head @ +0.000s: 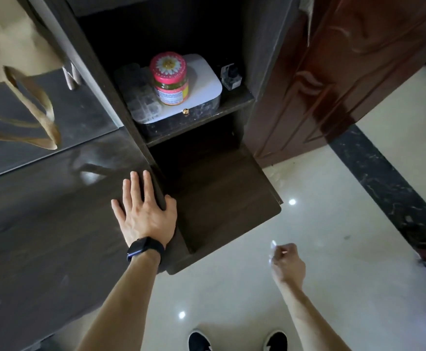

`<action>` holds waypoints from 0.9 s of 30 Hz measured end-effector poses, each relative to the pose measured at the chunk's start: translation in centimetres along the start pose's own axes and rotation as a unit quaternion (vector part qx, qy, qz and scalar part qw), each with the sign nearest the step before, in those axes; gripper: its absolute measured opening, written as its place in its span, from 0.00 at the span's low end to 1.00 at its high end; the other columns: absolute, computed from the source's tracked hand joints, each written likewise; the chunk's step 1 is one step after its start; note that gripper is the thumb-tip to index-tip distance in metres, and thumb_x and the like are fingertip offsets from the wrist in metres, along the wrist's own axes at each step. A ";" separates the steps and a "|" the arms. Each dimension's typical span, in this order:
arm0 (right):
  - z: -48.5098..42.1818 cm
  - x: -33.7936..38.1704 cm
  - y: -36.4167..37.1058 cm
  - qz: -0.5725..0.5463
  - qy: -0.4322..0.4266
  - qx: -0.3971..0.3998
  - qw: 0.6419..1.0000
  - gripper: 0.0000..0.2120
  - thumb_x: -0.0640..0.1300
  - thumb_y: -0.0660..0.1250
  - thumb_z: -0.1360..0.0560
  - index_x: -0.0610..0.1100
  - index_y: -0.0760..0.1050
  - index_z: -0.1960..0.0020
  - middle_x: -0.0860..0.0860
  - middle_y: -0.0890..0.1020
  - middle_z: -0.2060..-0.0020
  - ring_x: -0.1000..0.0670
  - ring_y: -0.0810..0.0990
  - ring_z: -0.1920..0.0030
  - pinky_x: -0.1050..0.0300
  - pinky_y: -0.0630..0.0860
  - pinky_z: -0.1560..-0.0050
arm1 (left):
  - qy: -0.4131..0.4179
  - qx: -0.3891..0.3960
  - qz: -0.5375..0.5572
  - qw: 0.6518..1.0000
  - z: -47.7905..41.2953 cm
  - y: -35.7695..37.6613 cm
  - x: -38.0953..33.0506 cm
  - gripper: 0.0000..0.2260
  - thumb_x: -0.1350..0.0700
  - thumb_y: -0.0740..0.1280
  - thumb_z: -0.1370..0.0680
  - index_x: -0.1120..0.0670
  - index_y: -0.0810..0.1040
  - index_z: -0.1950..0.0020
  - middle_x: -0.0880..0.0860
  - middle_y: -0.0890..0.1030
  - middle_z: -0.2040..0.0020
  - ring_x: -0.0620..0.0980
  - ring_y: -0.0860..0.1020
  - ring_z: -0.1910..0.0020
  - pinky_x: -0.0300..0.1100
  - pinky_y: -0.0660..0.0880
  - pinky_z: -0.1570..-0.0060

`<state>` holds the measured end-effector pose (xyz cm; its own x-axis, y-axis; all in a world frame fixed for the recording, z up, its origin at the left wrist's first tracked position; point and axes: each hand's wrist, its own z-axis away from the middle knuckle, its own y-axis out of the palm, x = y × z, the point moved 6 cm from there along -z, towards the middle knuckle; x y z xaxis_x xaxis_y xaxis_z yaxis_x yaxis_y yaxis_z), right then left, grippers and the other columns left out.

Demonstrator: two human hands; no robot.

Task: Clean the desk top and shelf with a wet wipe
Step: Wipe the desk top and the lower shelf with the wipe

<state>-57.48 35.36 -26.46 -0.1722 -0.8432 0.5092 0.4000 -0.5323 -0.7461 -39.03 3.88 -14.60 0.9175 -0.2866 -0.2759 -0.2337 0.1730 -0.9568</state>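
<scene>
My left hand (144, 211) lies flat, fingers spread, on the dark wood desk top (42, 224) at its right edge, thumb hooked over the side panel. A black watch sits on that wrist. My right hand (286, 262) hangs over the floor, right of the desk, fingers curled around a small white wet wipe (272, 249), blurred. A dark shelf (237, 102) in the side unit holds a jar with a pink lid (170, 77) standing on a white-topped box (201, 95). Below it, the lower shelf (219, 198) is bare.
A tan paper bag with handles (17, 79) stands at the back left of the desk. A small clear bottle (230, 76) sits at the shelf's right. A reddish wooden door (333, 72) is right of the unit. Glossy pale floor tiles (333, 249) and my black shoes (199, 340) lie below.
</scene>
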 end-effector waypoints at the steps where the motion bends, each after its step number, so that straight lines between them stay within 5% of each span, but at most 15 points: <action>1: 1.4 0.1 -0.8 -0.020 -0.024 0.009 0.999 0.12 0.53 0.65 0.21 0.46 0.72 0.56 0.47 0.84 0.66 0.38 0.83 0.58 0.48 0.76 0.55 | 0.006 0.006 -0.004 1.000 -0.1 0.2 0.0 0.31 0.41 0.55 0.21 0.46 0.51 0.20 0.49 0.50 0.19 0.50 0.45 0.20 0.57 0.43 0.23; 6: 7.5 2.7 -10.2 -0.086 -0.135 0.029 0.987 0.08 0.52 0.68 0.22 0.50 0.73 0.56 0.53 0.81 0.72 0.55 0.79 0.69 0.62 0.74 0.63 | 0.092 0.087 -0.049 0.991 2.7 -0.2 -1.4 0.28 0.43 0.52 0.18 0.51 0.54 0.20 0.53 0.51 0.19 0.54 0.49 0.21 0.58 0.49 0.24; 16: 17.5 -1.9 -31.9 -0.014 -0.243 0.000 0.970 0.13 0.46 0.70 0.23 0.47 0.77 0.39 0.55 0.82 0.61 0.51 0.80 0.59 0.71 0.68 0.59 | 0.225 0.292 -0.053 0.928 28.3 -4.4 -11.6 0.23 0.46 0.56 0.20 0.46 0.64 0.24 0.48 0.64 0.23 0.52 0.57 0.23 0.50 0.52 0.24; 27: 27.2 -27.3 -50.2 -0.086 -0.178 -0.154 0.968 0.13 0.45 0.68 0.22 0.48 0.77 0.37 0.57 0.79 0.62 0.52 0.78 0.59 0.69 0.65 0.60 | 0.444 0.323 -0.093 0.830 58.7 -4.5 -27.9 0.24 0.46 0.55 0.18 0.47 0.60 0.22 0.49 0.61 0.22 0.51 0.58 0.23 0.52 0.49 0.23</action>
<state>-48.35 87.18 8.75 0.1300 -0.6904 0.7117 0.0971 -0.7054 -0.7021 -44.63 66.44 2.77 0.2519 -0.8976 -0.3618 0.3711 0.4349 -0.8204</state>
